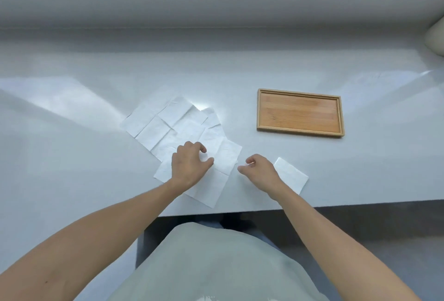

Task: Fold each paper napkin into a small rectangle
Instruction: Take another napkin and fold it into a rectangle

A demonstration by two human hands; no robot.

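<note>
Several unfolded white paper napkins lie overlapping on the white table, spread from the middle toward the near edge. My left hand rests on the nearest napkin, fingers curled down onto the paper. My right hand hovers just right of that napkin, fingers loosely curled and holding nothing. A napkin folded into a small rectangle lies on the table directly right of my right hand, partly hidden by the wrist.
A shallow wooden tray with nothing in it sits to the right at mid-table. The table's near edge runs just behind my forearms. A pale rounded object shows at the far right.
</note>
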